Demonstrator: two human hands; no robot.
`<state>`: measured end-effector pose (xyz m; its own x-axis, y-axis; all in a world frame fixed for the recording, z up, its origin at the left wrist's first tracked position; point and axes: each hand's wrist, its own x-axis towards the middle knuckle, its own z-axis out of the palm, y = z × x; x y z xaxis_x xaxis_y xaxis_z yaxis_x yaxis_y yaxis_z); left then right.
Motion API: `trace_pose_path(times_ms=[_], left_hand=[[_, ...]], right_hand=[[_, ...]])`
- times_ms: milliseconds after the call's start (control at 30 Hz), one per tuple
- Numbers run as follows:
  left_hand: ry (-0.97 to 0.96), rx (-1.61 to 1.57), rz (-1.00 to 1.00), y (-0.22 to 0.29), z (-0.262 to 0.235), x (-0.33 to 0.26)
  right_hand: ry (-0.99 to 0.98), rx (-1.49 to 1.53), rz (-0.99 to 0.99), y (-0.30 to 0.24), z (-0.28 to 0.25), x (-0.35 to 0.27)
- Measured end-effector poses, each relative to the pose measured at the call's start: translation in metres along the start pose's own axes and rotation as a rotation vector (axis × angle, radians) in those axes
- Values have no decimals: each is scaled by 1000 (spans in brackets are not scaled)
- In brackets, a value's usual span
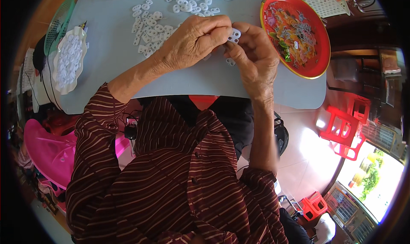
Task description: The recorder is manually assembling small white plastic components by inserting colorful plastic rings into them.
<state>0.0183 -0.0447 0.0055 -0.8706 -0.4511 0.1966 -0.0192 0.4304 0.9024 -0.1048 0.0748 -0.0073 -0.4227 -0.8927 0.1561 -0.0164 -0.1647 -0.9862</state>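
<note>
White piece (234, 36) between fingers (250, 32) looked like plastic, smooth, faint sheen. Loose white pieces (188, 7) had same smooth plastic look. Tabletop (294, 90) was smooth, nearly matt. Red tray (322, 49) had glossy, lacquer-like finish, shiny gold rim; small grey slivers (303, 29) in it looked metallic. Scalloped white dish (65, 90) appeared smooth, plastic. Green basket (60, 22) was plastic openwork. Striped shirt (149, 175) was matt cloth. Pink item (47, 152) was shiny moulded plastic. Red stools (335, 137) looked smooth plastic. Floor tiles (299, 171) were glossy, glare-lit.

1 red stool (306, 206) sits on the pale tile floor (294, 135). More red stools (334, 135) stand near a bright patch of light (314, 146). Green leaves (372, 173) show outside.
</note>
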Motion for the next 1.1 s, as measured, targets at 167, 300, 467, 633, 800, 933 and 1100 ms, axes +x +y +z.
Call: trace_pose_path(times_ms=[167,300,467,633,800,933,1100], left_hand=[[68,34,107,-1,4,-1],[80,-8,56,-3,7,-2],[83,-13,38,-2,7,-3],[27,-10,18,-5,2,0],[7,8,10,-3,0,1],[-35,18,-66,-4,-2,2],[28,-114,-37,-9,1,2]], right_hand=[[52,35,-3,1,1,1],[61,95,-29,3,-1,2],[52,64,-4,0,1,1],[45,31,8,2,-1,1],[38,12,-9,3,-1,0],[45,6,16,3,2,1],[51,-28,-80,9,7,1]])
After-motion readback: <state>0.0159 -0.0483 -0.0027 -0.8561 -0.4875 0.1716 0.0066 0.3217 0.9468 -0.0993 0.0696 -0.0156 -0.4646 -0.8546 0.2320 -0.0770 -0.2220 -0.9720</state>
